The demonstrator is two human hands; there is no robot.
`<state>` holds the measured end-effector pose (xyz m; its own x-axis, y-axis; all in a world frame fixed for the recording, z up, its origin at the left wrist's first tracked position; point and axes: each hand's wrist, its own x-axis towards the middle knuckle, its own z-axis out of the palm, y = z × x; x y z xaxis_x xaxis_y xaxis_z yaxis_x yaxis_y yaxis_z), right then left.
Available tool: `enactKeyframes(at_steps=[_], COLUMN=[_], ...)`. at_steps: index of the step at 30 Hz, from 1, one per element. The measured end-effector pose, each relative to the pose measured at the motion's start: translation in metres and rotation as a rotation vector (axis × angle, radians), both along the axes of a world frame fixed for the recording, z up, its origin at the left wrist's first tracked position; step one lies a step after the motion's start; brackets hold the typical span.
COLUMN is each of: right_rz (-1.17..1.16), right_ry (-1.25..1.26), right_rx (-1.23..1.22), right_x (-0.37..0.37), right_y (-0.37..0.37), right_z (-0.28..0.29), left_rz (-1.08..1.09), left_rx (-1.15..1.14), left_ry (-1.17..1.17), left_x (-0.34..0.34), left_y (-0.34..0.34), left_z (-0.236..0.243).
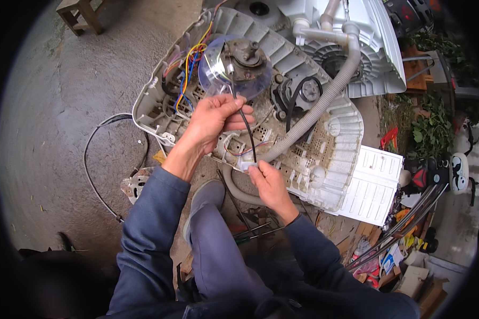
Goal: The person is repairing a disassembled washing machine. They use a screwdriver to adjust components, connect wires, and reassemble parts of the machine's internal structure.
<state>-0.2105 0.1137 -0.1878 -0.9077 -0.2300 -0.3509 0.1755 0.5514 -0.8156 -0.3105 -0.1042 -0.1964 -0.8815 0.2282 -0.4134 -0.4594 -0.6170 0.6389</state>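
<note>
A thin black cable (248,133) runs down from a brake assembly (245,57) over a clear round cover on an upturned, dirty washing machine base (340,154). My left hand (214,121) pinches the cable's upper part between thumb and forefinger, its other fingers loosely curled. Lower down, my right hand (270,183) is closed on the cable's bottom end, where a small whitish piece (246,166) shows at the fingertips. Beside the cover sits a pulley (308,91) with a black belt (290,109). Yellow, blue and red wires (189,69) lie to the cover's left.
A grey corrugated hose (332,95) crosses the base. White plastic housing (375,53) stands behind, and a white panel (372,186) lies at the right. A cable loop (86,154) rests on the concrete floor. Metal rods (396,228) and clutter fill the right; a wooden stool (80,13) stands far left.
</note>
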Motion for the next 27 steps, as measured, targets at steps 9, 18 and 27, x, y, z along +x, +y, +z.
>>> enactKeyframes(at_steps=[9,18,27], right_rz=[-0.292,-0.055,-0.059], right_ry=[-0.881,-0.438,-0.16], right_rx=[-0.736,-0.422,-0.205], right_x=[0.021,0.045,0.071], right_y=[-0.001,0.0,-0.009], right_z=[0.026,0.019,0.035], left_rz=[-0.027,-0.087,-0.058], left_rx=[-0.096,-0.138,-0.115], left_ry=[-0.03,-0.001,-0.002], left_x=[0.036,0.06,0.068], left_y=[0.006,0.007,0.013], left_z=[-0.01,-0.007,-0.003])
